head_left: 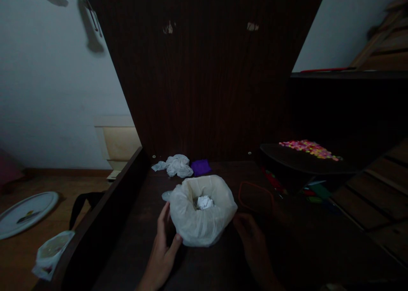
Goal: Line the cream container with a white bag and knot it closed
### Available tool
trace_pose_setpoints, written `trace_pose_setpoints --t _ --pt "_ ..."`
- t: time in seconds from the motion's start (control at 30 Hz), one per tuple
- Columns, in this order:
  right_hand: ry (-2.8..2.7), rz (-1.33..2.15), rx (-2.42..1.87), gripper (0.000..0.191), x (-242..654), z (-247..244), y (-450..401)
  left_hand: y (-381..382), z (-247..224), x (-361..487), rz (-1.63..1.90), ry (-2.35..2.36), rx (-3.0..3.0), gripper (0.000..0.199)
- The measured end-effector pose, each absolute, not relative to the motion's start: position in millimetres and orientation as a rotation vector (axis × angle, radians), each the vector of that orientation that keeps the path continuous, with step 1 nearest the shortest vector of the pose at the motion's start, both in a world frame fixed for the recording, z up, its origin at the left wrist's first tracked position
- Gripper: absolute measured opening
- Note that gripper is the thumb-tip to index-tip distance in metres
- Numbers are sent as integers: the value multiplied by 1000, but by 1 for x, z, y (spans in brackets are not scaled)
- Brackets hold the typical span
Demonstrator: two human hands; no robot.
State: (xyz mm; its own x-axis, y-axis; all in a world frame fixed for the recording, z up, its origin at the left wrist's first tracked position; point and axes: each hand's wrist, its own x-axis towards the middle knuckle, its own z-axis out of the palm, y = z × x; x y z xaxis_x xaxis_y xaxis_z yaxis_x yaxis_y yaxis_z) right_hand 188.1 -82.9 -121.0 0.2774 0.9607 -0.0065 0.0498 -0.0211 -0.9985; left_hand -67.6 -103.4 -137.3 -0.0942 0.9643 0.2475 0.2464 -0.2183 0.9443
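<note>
A small round bin lined with a white plastic bag (204,229) stands on the dark wooden surface, the bag folded out over its rim. Crumpled white paper (205,202) lies inside. My left hand (164,244) is wrapped round the bin's left side, thumb at the front and fingers behind. On the right, my right hand (250,235) has bent fingers against the bag's edge; deep shadow hides part of it. A loop of orange-red cord (255,187) lies just beyond that hand.
Behind the bin lie a crumpled white plastic bag (177,165) and a purple packet (201,167), before a tall dark panel (204,83). Pink and yellow bits (310,148) cover a corner shelf (287,159) at right. A raised board (105,210) edges the left side.
</note>
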Motion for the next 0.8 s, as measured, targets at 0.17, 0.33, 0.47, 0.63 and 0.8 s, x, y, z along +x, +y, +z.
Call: trace_pose_setpoints --t 0.17,0.33,0.47,0.63,0.8 --pt "-763 1208 -1149 59 185 -131 -78 -112 -128 -57 1439 1329 1449 92" --pt "-596 1432 -1046 54 185 -129 -82 -120 -109 -49 1555 1255 1215 72" --pt "-503 1428 -1002 48 185 -114 -87 -118 -114 -58 1568 1234 1288 58" --pt "-391 1429 -953 53 188 -101 -88 -113 -130 -63 1701 1428 1632 54" --pt "-365 1373 -903 55 191 -87 -94 -106 -134 -65 1763 1564 1986 61"
